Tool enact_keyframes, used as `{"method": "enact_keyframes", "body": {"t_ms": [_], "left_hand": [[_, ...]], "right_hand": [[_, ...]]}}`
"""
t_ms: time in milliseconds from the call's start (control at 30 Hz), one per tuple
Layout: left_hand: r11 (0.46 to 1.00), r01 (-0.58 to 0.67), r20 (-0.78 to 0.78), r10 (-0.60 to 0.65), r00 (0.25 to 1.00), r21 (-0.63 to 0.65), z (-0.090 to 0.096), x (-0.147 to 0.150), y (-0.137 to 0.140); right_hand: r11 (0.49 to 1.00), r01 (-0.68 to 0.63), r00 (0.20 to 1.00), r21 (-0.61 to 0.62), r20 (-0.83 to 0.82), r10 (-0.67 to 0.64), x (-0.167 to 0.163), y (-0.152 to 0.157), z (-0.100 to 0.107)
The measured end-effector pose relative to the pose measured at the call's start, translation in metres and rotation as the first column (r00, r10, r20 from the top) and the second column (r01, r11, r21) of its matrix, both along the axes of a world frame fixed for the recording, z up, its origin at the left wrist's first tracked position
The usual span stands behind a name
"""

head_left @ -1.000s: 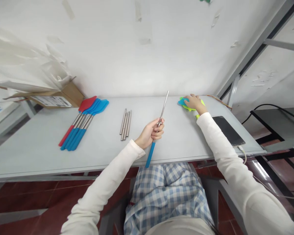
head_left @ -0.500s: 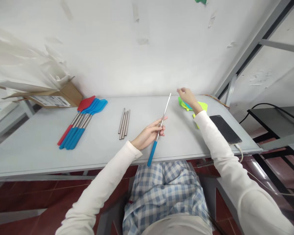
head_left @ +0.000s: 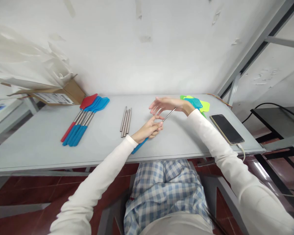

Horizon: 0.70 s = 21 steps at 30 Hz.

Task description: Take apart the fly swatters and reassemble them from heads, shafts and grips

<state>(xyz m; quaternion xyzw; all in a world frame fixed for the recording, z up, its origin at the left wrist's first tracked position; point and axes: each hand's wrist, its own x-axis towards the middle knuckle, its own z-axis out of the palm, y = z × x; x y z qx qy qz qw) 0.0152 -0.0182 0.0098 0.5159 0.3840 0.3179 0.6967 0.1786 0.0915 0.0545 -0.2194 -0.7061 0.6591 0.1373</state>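
My left hand (head_left: 150, 129) is closed around a thin metal rod with a blue handle (head_left: 139, 147). The bare metal end of the rod (head_left: 170, 114) points up and to the right, while the handle slants down towards the table's front edge. My right hand (head_left: 168, 103) is open above the table, just beyond the rod, its fingers stretched out to the left; nothing is in it. By my right wrist lies a pile of flat green, yellow and teal plastic heads (head_left: 197, 103). Several loose metal tubes (head_left: 126, 122) lie left of my left hand.
At the left, several tools with metal shafts lie together, with red and blue flat heads (head_left: 93, 103) and handles. Behind them stands an open cardboard box (head_left: 73, 91). A phone (head_left: 227, 129) with a white cable is on the right of the grey table (head_left: 39, 150), which meets a white wall.
My right hand has moved left from the plastic heads to near the rod, its fingers opening out. The rod in my left hand has tilted lower, its handle swinging left.
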Motion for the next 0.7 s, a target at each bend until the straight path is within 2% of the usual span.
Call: {"method": "enact_keyframes", "body": {"t_ms": [100, 200, 300, 333, 400, 467, 500, 600, 700], "left_hand": [[0.995, -0.103, 0.017, 0.103, 0.995, 0.013, 0.008, 0.014, -0.001], [0.990, -0.139, 0.045, 0.139, 0.989, -0.006, 0.012, 0.022, -0.003], [0.987, -0.160, 0.135, 0.162, 0.977, -0.029, 0.012, 0.022, -0.001], [0.983, -0.179, 0.183, 0.182, 0.966, -0.032, 0.013, 0.021, 0.001], [0.965, -0.258, 0.303, 0.259, 0.917, -0.042, 0.016, 0.016, 0.008], [0.920, -0.384, 0.431, 0.381, 0.818, -0.083, 0.018, 0.010, 0.017], [0.883, -0.453, 0.486, 0.450, 0.749, -0.120, 0.019, 0.007, 0.023], [0.769, -0.584, 0.546, 0.617, 0.567, -0.262, 0.018, -0.006, 0.042], [0.695, -0.599, 0.489, 0.713, 0.503, -0.397, 0.017, -0.020, 0.057]], "right_hand": [[0.996, -0.004, 1.000, 0.092, 0.008, 0.003, -0.024, -0.022, -0.007], [0.990, 0.029, 0.999, 0.139, 0.038, -0.035, -0.037, -0.031, -0.008], [0.976, 0.201, 0.980, 0.090, -0.031, -0.199, -0.033, -0.026, -0.009], [0.951, 0.303, 0.951, 0.064, -0.083, -0.297, -0.029, -0.024, -0.011], [0.863, 0.505, 0.853, -0.003, -0.155, -0.499, -0.021, -0.024, -0.017], [0.803, 0.592, 0.796, -0.067, -0.108, -0.596, -0.015, -0.033, -0.027], [0.805, 0.586, 0.805, -0.095, -0.049, -0.592, -0.014, -0.040, -0.032], [0.871, 0.464, 0.886, -0.162, 0.078, -0.457, -0.016, -0.068, -0.049], [0.922, 0.334, 0.942, -0.193, 0.048, -0.331, -0.025, -0.088, -0.061]]}}
